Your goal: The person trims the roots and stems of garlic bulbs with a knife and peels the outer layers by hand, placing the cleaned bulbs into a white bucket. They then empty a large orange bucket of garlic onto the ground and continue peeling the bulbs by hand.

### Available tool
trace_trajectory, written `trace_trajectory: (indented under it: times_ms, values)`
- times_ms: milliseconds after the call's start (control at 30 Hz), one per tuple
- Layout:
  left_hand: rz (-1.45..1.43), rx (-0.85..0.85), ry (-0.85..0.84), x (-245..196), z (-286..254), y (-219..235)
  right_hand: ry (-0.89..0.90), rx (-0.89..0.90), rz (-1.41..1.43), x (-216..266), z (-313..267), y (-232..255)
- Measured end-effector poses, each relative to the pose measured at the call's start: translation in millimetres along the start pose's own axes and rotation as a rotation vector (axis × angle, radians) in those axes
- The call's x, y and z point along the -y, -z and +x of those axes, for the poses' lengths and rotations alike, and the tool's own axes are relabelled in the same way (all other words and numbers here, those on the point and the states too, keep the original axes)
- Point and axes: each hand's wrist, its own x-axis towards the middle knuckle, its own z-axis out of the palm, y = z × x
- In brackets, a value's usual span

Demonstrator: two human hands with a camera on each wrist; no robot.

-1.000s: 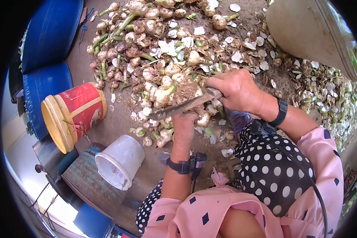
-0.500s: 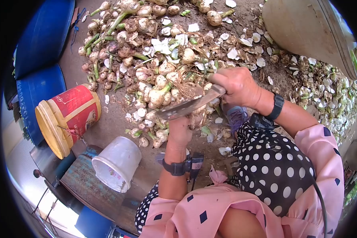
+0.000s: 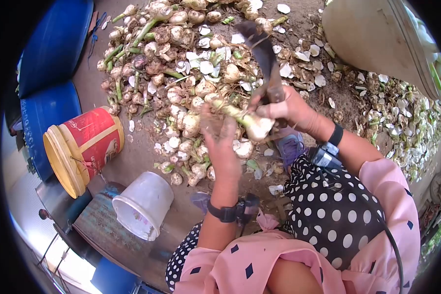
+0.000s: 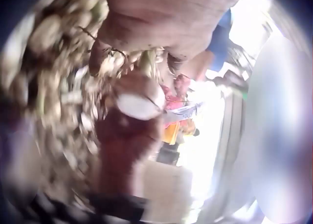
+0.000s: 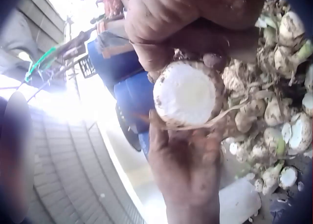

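In the head view, my right hand [image 3: 294, 115] grips a knife [image 3: 264, 56] by its handle, the dark blade pointing away. The same hand also pinches a bulb [image 3: 257, 126] with a pale green stalk. The bulb's flat white cut face [image 5: 188, 94] fills the middle of the right wrist view. My left hand [image 3: 221, 147], blurred, is beside the stalk with its fingers spread. From the left wrist view, the stalk [image 4: 146, 62] lies between the left thumb and fingers, with gaps around it.
A pile of soil-covered bulbs [image 3: 179, 36] spreads on the ground ahead, with white slices scattered among them. A red and yellow bucket [image 3: 90, 142] and a white bucket [image 3: 147, 201] lie to the left. A large pale tub [image 3: 377, 39] and heaped peelings [image 3: 402, 122] are at the right.
The knife, earlier laid across above the left hand, has swung up and away. The bulb now sits in my right hand, its white cut face showing, and the left hand's fingers have spread.
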Motion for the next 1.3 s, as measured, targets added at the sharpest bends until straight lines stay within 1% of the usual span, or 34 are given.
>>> trace_trajectory:
  times_ms: [33, 67, 100, 133, 167, 200, 233, 267, 333, 367, 400, 467, 500, 533, 567, 600, 633, 667, 733, 767, 800, 867, 900, 933, 967, 1000, 1033, 1067, 1133, 1167, 1200, 1233, 1267, 1300]
  values:
    - [-0.316, 0.081, 0.251, 2.5, -1.1, 0.4, 0.039, 0.031, -0.088, -3.9, 0.8, -4.9]
    - [-0.402, 0.036, 0.384, -0.5, -4.9, -9.4, 0.08, 0.062, -0.177, -4.2, 1.1, -11.1]
    - [-0.273, 0.031, 0.381, 1.6, -3.5, -6.7, 0.108, 0.024, -0.422, 0.8, 1.1, -12.2]
    - [-0.144, 0.027, 0.379, 3.7, -1.6, -3.6, 0.106, 0.023, -0.423, 8.0, 2.3, -8.9]
    - [-0.146, 0.027, 0.384, 2.2, 2.1, -0.9, 0.132, -0.043, -0.65, 14.8, 3.9, -2.8]
    - [0.016, 0.081, 0.328, -0.5, 7.4, 3.3, 0.157, -0.107, -0.877, 18.0, 5.2, 0.9]
    - [0.178, 0.137, 0.265, -2.8, 13.4, 5.9, 0.308, -0.138, -0.942, 17.3, 7.7, 2.0]
    - [0.175, 0.141, 0.266, -3.3, 17.0, 8.2, 0.308, -0.142, -0.946, 16.2, 10.6, 4.5]
    - [0.583, 0.298, 0.178, -3.5, 16.5, 15.1, 0.301, -0.048, -1.096, 9.2, 16.7, 10.2]
    - [0.647, 0.307, 0.212, -18.9, 14.5, 9.1, 0.29, -0.083, -1.113, -3.2, 24.1, 21.4]
    - [0.641, 0.314, 0.211, -22.6, 14.1, 17.0, 0.234, -0.122, -1.316, -18.4, 31.2, 43.2]
    - [0.89, 0.293, -0.272, -30.3, 22.7, 35.1, 0.358, -0.323, -1.294, -27.9, 43.6, 76.6]
    - [1.153, 0.351, -0.23, -41.1, 26.7, 29.2, 0.385, -0.404, -1.297, -12.5, 53.0, 78.0]
    - [1.148, 0.361, -0.236, -26.3, 33.3, 32.0, 0.416, -0.495, -1.297, 4.1, 65.5, 79.8]
    - [1.47, 0.39, -0.373, 5.3, 41.6, 40.2, 0.613, -0.559, -1.391, 17.3, 83.9, 84.6]
    - [1.794, 0.409, -0.508, 34.0, 46.3, 48.5, 0.594, -0.594, -1.502, 28.3, 102.7, 88.2]
    - [1.833, 0.469, -0.392, 52.4, 47.0, 53.4, 0.571, -0.625, -1.61, 34.9, 119.8, 91.6]
    - [1.833, 0.473, -0.396, 51.9, 48.3, 51.9, 0.569, -0.63, -1.611, 35.9, 134.7, 95.9]
    - [1.793, 0.508, -0.378, 45.1, 46.1, 50.8, 0.214, -0.613, -2.023, 32.3, 156.3, 102.7]
    - [1.771, 0.515, -0.368, 38.1, 46.8, 48.8, 0.053, -0.494, -1.943, 38.6, 162.6, 105.1]
    - [1.772, 0.507, -0.362, 34.6, 46.8, 50.0, 0.059, -0.485, -1.944, 39.6, 162.1, 104.7]
    - [1.371, 0.399, -0.448, 29.2, 46.5, 53.5, 0.078, -0.505, -1.765, 40.5, 156.5, 100.9]
    - [1.266, 0.351, -0.596, 21.8, 49.7, 53.5, -0.089, -0.428, -1.514, 55.0, 145.6, 81.0]
    - [1.269, 0.34, -0.589, 16.5, 50.3, 46.9, -0.011, -0.366, -1.156, 65.8, 124.2, 52.5]
    - [0.921, 0.317, -0.489, 12.1, 50.1, 37.7, 0.059, -0.3, -0.798, 68.4, 104.3, 28.1]
    - [0.574, 0.287, -0.391, 9.5, 51.8, 31.7, 0.142, -0.076, -0.747, 61.8, 96.7, 17.6]
    - [0.452, 0.344, -0.316, 8.6, 55.1, 30.0, 0.111, -0.001, -0.586, 61.6, 76.6, -8.9]
    - [0.25, 0.317, -0.102, -0.8, 47.7, 26.8, 0.179, 0.07, -0.65, 59.9, 57.2, -23.8]
    - [-0.046, 0.299, 0.199, -1.3, 43.0, 41.0, 0.426, 0.068, -0.744, 40.9, 45.4, -26.7]
    - [-0.077, 0.196, 0.203, -3.8, 35.3, 39.2, 0.43, 0.069, -0.738, 41.3, 37.6, -26.5]
    - [-0.072, 0.194, 0.2, -3.6, 29.2, 42.9, 0.403, 0.028, -0.934, 44.4, 29.4, -25.4]
    - [-0.068, 0.192, 0.125, -0.3, 22.8, 48.2, 0.372, -0.013, -1.132, 45.9, 23.3, -25.9]
    - [-0.065, 0.191, 0.048, 6.2, 17.0, 55.0, 0.377, -0.012, -1.132, 43.5, 19.9, -27.6]
    - [0.724, 0.296, -0.406, 15.3, 15.5, 69.2, 0.458, -0.02, -1.225, 38.8, 16.1, -30.1]
